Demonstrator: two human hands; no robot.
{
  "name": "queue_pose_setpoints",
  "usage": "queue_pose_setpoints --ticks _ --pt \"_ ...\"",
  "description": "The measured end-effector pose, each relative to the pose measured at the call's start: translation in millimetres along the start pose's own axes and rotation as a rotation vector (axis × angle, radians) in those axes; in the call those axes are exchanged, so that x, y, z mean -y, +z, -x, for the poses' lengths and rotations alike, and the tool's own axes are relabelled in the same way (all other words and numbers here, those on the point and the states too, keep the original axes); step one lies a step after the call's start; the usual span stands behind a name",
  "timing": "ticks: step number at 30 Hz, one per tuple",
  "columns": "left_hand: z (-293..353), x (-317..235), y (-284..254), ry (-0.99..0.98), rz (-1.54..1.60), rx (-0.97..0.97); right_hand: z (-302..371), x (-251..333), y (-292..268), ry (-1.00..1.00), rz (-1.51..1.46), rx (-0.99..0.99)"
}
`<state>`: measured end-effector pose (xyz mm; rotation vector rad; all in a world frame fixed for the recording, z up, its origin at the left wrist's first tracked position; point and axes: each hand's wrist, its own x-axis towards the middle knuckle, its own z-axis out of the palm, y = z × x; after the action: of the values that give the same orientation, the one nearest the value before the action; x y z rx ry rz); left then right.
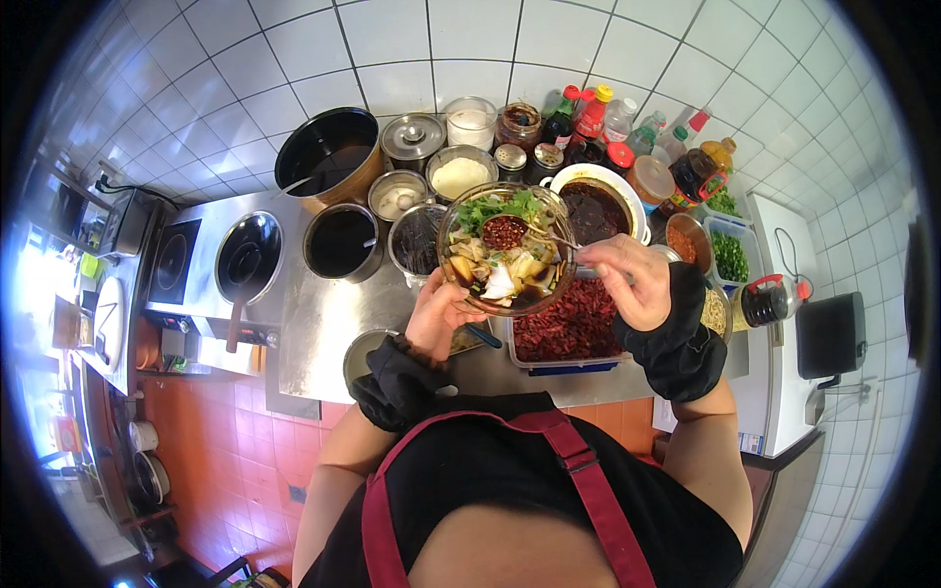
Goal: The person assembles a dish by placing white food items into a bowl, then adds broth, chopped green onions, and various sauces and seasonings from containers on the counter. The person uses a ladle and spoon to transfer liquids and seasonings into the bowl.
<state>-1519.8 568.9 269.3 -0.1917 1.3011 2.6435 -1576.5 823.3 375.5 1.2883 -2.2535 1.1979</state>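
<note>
My left hand [440, 318] holds a clear glass bowl [453, 274] by its lower left rim, raised over the worktop. In it are pale chopped pieces, dark sauce, green herb leaves [524, 204], a white heap [500, 282] and a round patch of red chilli flakes [504, 231]. My right hand [632, 279] is closed in a pinch on the handle of a metal spoon [551, 236] reaching into the bowl from the right. The flakes seem to sit in or beside the spoon's bowl; I cannot tell which.
A tub of dried red chillies [569, 323] stands below my right hand. Behind are a big dark pot [328, 147], a white pot of dark sauce [637, 211], jars and several sauce bottles [591, 116]. Chopped green onion [729, 257] sits right; a wok [248, 257] lies left.
</note>
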Motion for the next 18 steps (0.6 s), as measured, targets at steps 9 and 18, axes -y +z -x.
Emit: queue_pose_setpoints --ticks 9,18 --pt "2.9 -2.9 -3.0 0.006 0.012 -0.006 5.7 5.6 -3.5 -0.110 0.159 -0.022" --pt "2.8 -3.7 -8.6 0.037 -0.012 -0.005 10.2 4.8 -4.1 -0.049 0.126 -0.079"
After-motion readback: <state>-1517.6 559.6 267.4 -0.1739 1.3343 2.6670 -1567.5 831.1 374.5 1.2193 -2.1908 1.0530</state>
